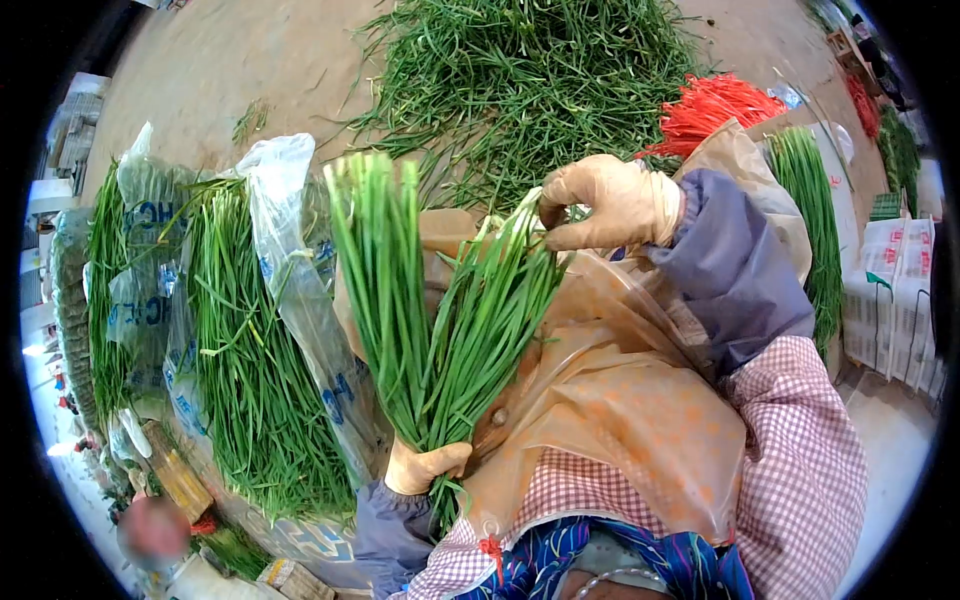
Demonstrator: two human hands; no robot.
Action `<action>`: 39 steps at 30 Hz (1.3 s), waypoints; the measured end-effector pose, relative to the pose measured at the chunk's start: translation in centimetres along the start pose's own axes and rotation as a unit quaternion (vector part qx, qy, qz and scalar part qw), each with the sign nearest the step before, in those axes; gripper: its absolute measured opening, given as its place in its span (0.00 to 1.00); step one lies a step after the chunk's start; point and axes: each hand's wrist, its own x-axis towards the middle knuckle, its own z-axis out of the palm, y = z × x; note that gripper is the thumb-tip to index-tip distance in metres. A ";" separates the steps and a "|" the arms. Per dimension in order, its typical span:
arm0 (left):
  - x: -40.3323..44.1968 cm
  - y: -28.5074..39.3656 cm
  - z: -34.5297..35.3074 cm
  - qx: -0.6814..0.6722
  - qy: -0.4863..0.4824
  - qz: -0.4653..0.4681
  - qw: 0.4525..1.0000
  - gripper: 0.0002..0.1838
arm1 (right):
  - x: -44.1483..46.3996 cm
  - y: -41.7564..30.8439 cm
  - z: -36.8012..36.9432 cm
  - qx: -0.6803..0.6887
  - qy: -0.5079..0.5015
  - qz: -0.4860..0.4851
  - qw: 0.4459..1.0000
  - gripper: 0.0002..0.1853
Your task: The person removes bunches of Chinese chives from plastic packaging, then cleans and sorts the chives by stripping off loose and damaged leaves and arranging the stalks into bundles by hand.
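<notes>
My gloved left hand (430, 468) is wrapped round the lower, leafy part of a bunch of garlic chives (385, 300), held upright over my lap. Above the fist the bunch fans into two parts. The left part ends in an even row of pale stalks; the right part leans toward my other hand. My gloved right hand (610, 207) has thumb and fingers closed round the whitish stalk ends at the tip of that leaning part. A brown plastic apron (610, 380) covers my lap below it.
A big heap of loose garlic chives (530, 80) lies on the ground ahead. Red ties (720, 110) sit at its right. Bundled chives (255, 340) in plastic bags (285, 200) stand at left, more chives (808, 220) at right. A person (155, 530) is at lower left.
</notes>
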 end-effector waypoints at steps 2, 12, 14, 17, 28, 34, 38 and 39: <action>-0.1 1.2 1.5 0.019 0.032 0.012 0.999 0.27 | 0.1 0.8 0.3 0.012 0.004 -0.042 0.999 0.20; -0.1 2.1 1.7 0.030 0.014 -0.003 0.999 0.32 | 1.7 -0.7 3.5 -0.169 0.040 -0.137 0.975 0.33; -0.2 1.9 1.5 0.027 0.019 -0.014 0.999 0.33 | 2.0 -0.8 4.4 -0.099 0.011 -0.147 0.984 0.27; -0.2 1.8 1.3 0.042 0.017 0.010 0.999 0.35 | 2.0 -0.4 4.4 0.304 -0.046 -0.028 0.951 0.17; 0.0 1.3 0.3 0.055 0.008 -0.024 0.998 0.39 | 1.5 -1.1 6.8 0.009 0.271 -0.200 0.941 0.12; 0.2 1.7 1.5 0.032 0.009 0.011 0.999 0.31 | 0.5 -0.9 7.6 0.075 0.312 -0.202 0.925 0.05; 0.0 1.9 0.6 0.043 -0.014 -0.020 0.999 0.35 | 1.3 1.5 7.4 0.402 0.417 0.019 0.815 0.05; 0.0 1.7 0.9 0.038 -0.007 0.001 0.999 0.34 | 1.1 2.3 5.9 0.319 0.466 0.017 0.825 0.06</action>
